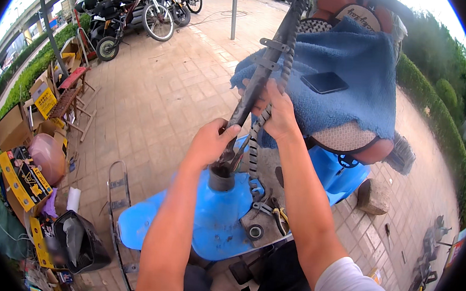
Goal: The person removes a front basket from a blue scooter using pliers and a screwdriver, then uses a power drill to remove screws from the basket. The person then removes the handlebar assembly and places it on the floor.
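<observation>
You've got both hands on the dark tube (257, 79) assembly. Tube leans up and away to the right, two bracket clamps on its upper part.

Left grip (215, 140): closed round the tube near its lower end, thumb on the near side. Right grip (283, 114): higher up, curled round the spiral-wrapped cable (253, 153), fingertips reaching behind the tube. Can't tell how firmly that one also bears on the tube.

Tube's lower end is right over the dark collar (221, 182) on the blue body (217, 212); loose wires between them. Can't tell if tube and collar touch. Cable drops just right of the collar.

Right of the collar, in front of you: pliers (280, 220) with yellow-and-black handles, dark ring (255, 232) lying near them.

Beyond your right grip: blue towel (368, 98) draped over a patterned seat (348, 137), black phone (324, 82) flat on the towel.

On the paving (155, 95): stone block (373, 196) to the right, screwdriver (388, 234) past it. Left side: yellow-and-black box (24, 179), black bin (85, 254) nearer you. Bicycle (159, 24) parked at the far left.
</observation>
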Demonstrator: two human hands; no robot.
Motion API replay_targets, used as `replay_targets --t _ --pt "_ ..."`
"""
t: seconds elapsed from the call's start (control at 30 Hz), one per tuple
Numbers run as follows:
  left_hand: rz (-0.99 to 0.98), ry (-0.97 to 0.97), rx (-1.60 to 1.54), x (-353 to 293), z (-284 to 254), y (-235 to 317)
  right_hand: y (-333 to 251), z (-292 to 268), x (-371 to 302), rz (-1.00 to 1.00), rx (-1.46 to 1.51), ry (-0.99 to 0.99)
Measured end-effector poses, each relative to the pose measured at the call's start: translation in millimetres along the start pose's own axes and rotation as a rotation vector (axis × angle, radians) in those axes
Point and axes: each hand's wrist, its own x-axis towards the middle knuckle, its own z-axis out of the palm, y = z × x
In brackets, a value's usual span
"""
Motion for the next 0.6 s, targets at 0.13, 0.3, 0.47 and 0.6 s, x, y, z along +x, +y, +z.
replay_targets --t 0.13,0.3,0.47,0.6 --pt "-0.019 -0.02 0.067 8.4 -2.0 8.8 9.2 -5.1 11.8 -0.073 -0.098 0.051" --pt "-0.033 -0.049 0.184 24.1 -13.0 21.3 13.9 11.4 26.3 -0.149 0.011 0.17" --pt "-0.103 -0.218 0.128 49.5 -7.3 23.2 9.6 -22.2 35.7 -0.147 -0.125 0.127" --pt "-0.174 -0.429 -0.02 66.6 -7.9 24.6 20.3 -13.5 40.1 -0.203 -0.185 0.23"
